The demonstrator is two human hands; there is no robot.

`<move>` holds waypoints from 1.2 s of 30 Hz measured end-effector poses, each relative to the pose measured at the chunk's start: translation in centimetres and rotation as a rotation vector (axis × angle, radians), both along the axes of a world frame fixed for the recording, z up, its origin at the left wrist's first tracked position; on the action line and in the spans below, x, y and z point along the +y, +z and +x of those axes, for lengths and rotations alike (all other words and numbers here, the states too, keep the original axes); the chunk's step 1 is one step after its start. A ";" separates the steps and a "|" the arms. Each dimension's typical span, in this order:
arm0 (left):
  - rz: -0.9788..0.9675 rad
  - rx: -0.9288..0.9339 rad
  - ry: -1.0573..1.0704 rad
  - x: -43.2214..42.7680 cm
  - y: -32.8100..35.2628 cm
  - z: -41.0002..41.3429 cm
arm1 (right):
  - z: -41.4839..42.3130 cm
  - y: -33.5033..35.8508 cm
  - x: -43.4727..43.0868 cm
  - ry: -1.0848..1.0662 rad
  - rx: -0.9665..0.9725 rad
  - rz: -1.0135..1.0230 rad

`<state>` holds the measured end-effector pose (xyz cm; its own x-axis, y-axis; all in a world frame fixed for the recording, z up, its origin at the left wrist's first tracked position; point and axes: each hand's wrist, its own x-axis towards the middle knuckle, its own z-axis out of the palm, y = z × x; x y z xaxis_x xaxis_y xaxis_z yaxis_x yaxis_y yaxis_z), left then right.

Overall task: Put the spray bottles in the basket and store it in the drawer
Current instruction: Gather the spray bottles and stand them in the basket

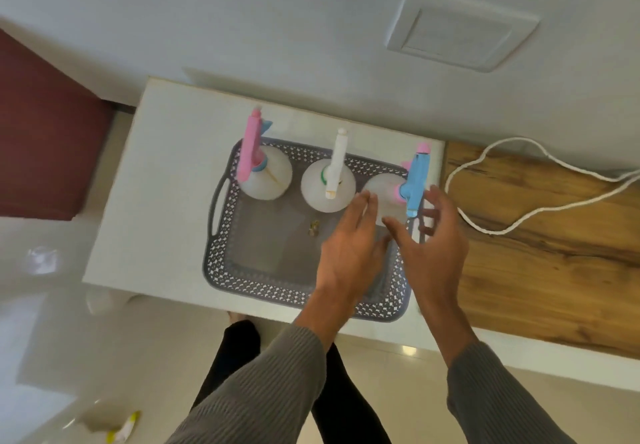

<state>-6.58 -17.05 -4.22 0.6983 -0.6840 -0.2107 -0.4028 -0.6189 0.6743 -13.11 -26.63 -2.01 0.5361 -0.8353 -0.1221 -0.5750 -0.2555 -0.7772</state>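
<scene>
White cord (540, 208) lies beside grey basket (221, 256).

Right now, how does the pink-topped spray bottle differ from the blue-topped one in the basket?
The pink-topped spray bottle stands at the left end of the basket, the blue-topped spray bottle at the right end. The pink one's trigger head is pink with blue trim; the blue one's is blue with pink trim. No hand is near the pink one; both open hands hover by the blue one. Both stand upright with pale round bodies.
</scene>
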 end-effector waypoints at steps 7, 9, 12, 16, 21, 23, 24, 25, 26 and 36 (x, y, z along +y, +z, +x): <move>-0.148 -0.175 0.155 10.0 0.7 -4.5 | -3.6 -0.8 6.5 0.033 0.154 -0.042; -0.116 -0.169 0.199 13.8 0.4 -5.4 | -3.7 -0.9 9.0 0.078 0.190 -0.054; -0.063 -0.196 0.281 20.6 -0.2 -6.4 | -2.9 -0.6 13.4 0.185 0.223 -0.038; 0.062 -0.236 0.413 31.3 -1.3 -7.1 | -1.0 0.3 20.0 0.456 0.191 -0.085; 0.403 -0.088 0.543 44.0 -2.0 -7.5 | 1.4 0.6 29.6 0.837 0.157 -0.207; 0.509 -0.002 0.571 48.3 -2.2 -7.4 | 2.1 0.1 33.7 0.938 0.158 -0.206; 0.547 0.041 0.582 50.3 -2.4 -7.3 | 2.4 -0.2 35.7 0.978 0.170 -0.210; 0.579 0.072 0.588 52.2 -2.6 -7.3 | 2.7 -0.7 37.7 1.016 0.185 -0.223; 0.605 0.090 0.588 54.0 -2.9 -7.2 | 3.0 -1.1 39.7 1.053 0.200 -0.241; 0.700 0.108 0.535 64.6 -7.8 -2.8 | 5.3 -10.9 52.4 1.320 0.649 -0.338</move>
<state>-9.38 47.57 -12.01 0.8396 0.0382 -0.5418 0.1022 -0.9908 0.0885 -7.78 25.76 -12.92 0.8330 0.1534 -0.5316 -0.0064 -0.9581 -0.2865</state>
